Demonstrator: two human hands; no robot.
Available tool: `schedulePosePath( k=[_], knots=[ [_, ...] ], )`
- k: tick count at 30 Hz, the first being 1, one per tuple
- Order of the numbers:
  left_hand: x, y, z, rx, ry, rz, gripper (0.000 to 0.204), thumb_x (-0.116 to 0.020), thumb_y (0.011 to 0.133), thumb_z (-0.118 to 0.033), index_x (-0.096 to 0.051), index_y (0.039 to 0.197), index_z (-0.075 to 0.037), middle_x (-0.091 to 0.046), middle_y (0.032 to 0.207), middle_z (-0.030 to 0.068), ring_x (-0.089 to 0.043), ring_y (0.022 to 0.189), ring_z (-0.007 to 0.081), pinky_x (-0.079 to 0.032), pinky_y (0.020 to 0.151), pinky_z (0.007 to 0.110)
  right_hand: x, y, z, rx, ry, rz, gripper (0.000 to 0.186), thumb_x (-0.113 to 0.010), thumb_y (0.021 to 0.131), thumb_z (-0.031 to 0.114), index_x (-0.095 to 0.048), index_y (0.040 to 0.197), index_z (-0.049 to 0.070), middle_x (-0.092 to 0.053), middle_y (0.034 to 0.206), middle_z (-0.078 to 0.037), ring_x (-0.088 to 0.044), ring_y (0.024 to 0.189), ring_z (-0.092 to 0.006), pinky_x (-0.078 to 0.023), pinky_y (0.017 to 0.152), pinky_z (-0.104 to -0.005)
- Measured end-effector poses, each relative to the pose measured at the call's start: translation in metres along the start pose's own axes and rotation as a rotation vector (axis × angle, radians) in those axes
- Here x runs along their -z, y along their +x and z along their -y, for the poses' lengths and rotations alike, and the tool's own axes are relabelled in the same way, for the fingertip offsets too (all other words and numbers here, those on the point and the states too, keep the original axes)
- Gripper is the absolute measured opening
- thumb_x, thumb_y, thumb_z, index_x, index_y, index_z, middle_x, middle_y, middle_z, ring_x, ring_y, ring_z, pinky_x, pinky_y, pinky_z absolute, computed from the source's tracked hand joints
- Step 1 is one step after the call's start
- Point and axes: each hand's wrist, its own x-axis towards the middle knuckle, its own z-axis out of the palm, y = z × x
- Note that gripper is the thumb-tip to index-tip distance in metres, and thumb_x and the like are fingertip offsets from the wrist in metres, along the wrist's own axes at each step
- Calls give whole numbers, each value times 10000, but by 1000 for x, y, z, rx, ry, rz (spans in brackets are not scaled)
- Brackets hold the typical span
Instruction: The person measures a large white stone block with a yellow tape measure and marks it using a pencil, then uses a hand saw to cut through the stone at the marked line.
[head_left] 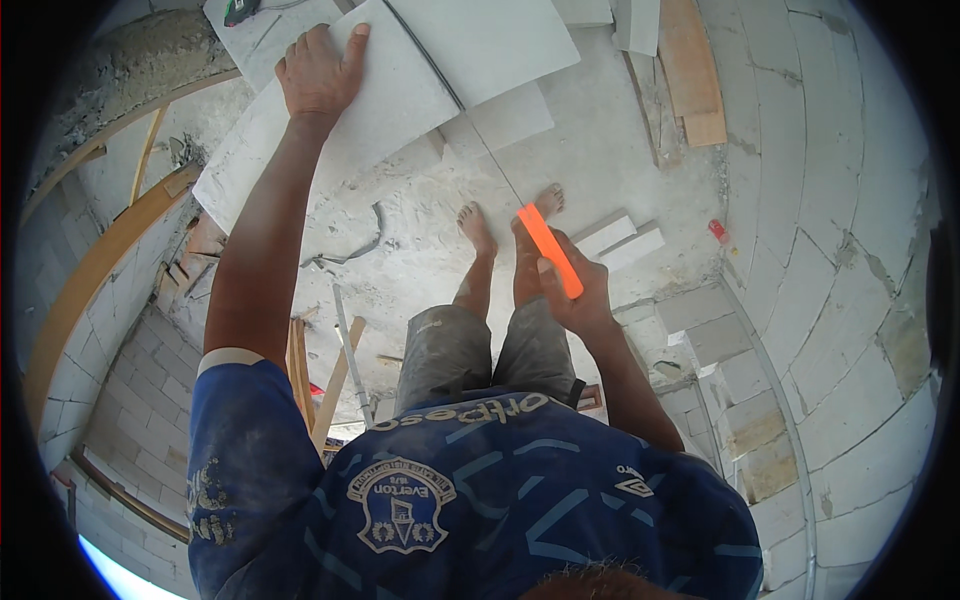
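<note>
My right hand (583, 285) is wrapped round the orange handle of a hand saw (550, 250). Its thin blade, seen edge-on, runs up and away into a dark slit in a pale lightweight block (400, 95). How deep the blade sits there cannot be told. My left hand (322, 75) presses on top of the block, left of the slit, thumb spread from the fingers. Another pale block section (500, 45) lies right of the slit.
Bare feet stand on the dusty floor before the blocks. Block offcuts (620, 240) lie to the right, near a small red object (718, 231). Wooden boards (692, 75) lie at the far right beside a block wall (840, 190). A dark strip (365, 245) lies on the floor.
</note>
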Motion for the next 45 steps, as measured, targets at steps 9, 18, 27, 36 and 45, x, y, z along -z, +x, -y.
schedulePosePath(
  k=[9, 18, 27, 36, 45],
  knots=[
    [0, 8, 1, 21, 2, -45, 768, -469, 971, -689, -633, 1258, 5, -667, 1243, 209, -591, 1206, 370, -375, 1069, 498, -1, -31, -19, -36, -5, -33, 450, -603, 972, 155, -587, 1390, -13, -741, 1106, -179, -742, 927, -222, -565, 832, -319],
    [8, -12, -9, 46, -17, -40, 701, -482, 989, -646, -615, 1228, -1, -654, 1190, 185, -579, 1166, 347, -376, 1051, 489, -19, 50, 15, -180, -18, 98, 465, -650, 956, 159, -581, 1391, 10, -740, 1121, -210, -749, 979, -289, -558, 841, -331],
    [10, 7, -18, -37, -49, -81, 736, -466, 981, -682, -652, 1147, 11, -666, 1141, 193, -600, 1122, 365, -392, 1019, 503, -4, 57, 5, -68, 15, 43, 368, -614, 987, 161, -632, 1325, 16, -721, 868, -114, -671, 749, -124, -538, 687, -286],
    [-5, -4, 5, -18, 8, -91, 797, -445, 960, -734, -661, 1143, 10, -696, 1097, 195, -627, 1099, 369, -415, 990, 506, 10, -11, 16, 30, -87, -29, 388, -635, 976, 157, -621, 1339, 21, -696, 825, -126, -635, 670, -176, -522, 651, -304],
    [-2, -4, 1, 71, -33, -1, 812, -449, 960, -730, -645, 1214, 15, -680, 1205, 204, -599, 1188, 363, -358, 1066, 512, -30, 51, -9, 53, 12, -55, 400, -643, 977, 150, -614, 1340, -14, -685, 823, -76, -597, 683, -122, -508, 662, -264]
  ],
)
